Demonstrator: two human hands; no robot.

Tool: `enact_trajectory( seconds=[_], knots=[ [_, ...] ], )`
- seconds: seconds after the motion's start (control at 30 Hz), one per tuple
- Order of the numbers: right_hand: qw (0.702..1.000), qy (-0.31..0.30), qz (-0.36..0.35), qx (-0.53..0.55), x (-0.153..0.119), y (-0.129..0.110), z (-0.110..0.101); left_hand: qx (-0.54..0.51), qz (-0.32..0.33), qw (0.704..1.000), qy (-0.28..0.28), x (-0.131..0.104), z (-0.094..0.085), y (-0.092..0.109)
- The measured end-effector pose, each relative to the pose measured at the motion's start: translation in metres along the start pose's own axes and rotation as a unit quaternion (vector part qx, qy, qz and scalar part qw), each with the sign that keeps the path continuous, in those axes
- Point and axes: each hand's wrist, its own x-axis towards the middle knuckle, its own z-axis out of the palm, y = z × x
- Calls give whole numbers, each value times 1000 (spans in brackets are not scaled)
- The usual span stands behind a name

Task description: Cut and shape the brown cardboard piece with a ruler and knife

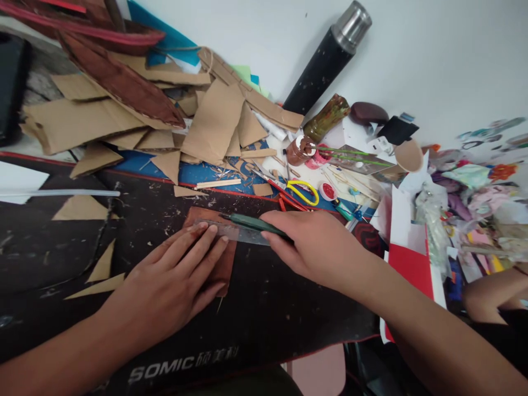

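Observation:
My left hand [177, 275] lies flat with its fingers stretched out, pressing a clear ruler [249, 235] onto a reddish-brown painted piece of cardboard [225, 269]. Part of the piece and the ruler's left end are hidden under the fingers. In my right hand [309, 242] is a slim, dark green craft knife [251, 221], gripped between thumb and fingers. Its thin tip points left, along the ruler's upper edge and above the brown piece. Whether the tip touches the cardboard I cannot tell.
Cardboard scraps [212, 121] are heaped behind my hands. Yellow-handled scissors [303, 192], an open brown paint jar [300, 151] and a black thermos [325, 63] stand or lie to the right. Cardboard triangles [102, 263] rest on the black mat [289, 308]. Another person's arm [495, 291] shows far right.

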Motion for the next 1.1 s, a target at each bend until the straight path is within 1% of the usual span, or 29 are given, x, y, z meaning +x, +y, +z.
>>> enact_trajectory(
  seconds=[0.07, 0.13, 0.23, 0.33, 0.43, 0.53, 0.73, 0.9, 1.0, 1.1],
  knots=[
    [996, 55, -4, 64, -6, 6, 9, 5, 2, 1000, 4, 0, 0, 0],
    [988, 89, -5, 126, -8, 9, 18, 6, 2, 1000, 10, 0, 0, -1],
    [976, 95, -2, 197, 2, 6, 31, 15, 13, 1000, 11, 0, 2, -2],
    [964, 100, 1, 245, 23, -1, 44, 29, 22, 999, 18, -1, 2, -3],
    [964, 100, 7, 248, 42, -4, 55, 39, 21, 999, 23, 0, 1, -3],
    [963, 100, 3, 252, 52, -2, 62, 43, 29, 998, 27, 1, -1, -2],
    [961, 100, 8, 256, 52, 4, 66, 48, 58, 997, 30, 3, -5, -4],
    [959, 126, 31, 252, 57, 1, 70, 36, 53, 997, 38, 2, -3, -3],
    [957, 129, 22, 261, 55, 2, 71, 35, 45, 997, 43, 1, -2, -3],
    [950, 122, 11, 287, 49, 5, 70, 49, 51, 997, 43, 3, -3, -3]
  ],
)
